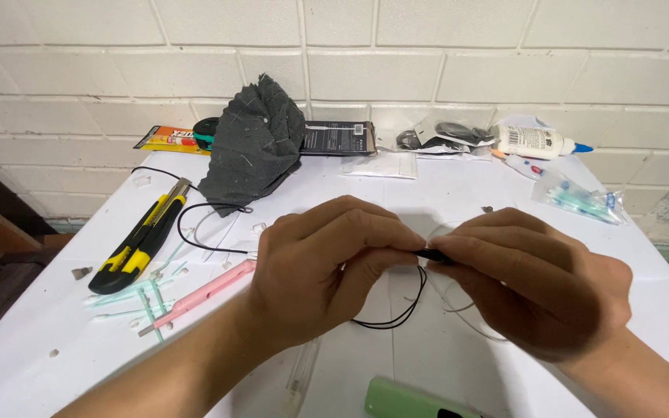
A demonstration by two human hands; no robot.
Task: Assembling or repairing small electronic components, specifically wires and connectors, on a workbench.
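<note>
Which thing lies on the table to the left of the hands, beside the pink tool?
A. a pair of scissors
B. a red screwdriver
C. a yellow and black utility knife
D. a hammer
C: a yellow and black utility knife lies left of the left hand, near the pink tool.

Yellow knife (142, 235), grey cloth (255, 145), glue bottle (540, 142)

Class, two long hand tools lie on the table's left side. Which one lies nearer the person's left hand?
The slim pink tool: its end lies just beside the left hand. The yellow-and-black utility knife lies farther left, toward the table's edge.
</note>
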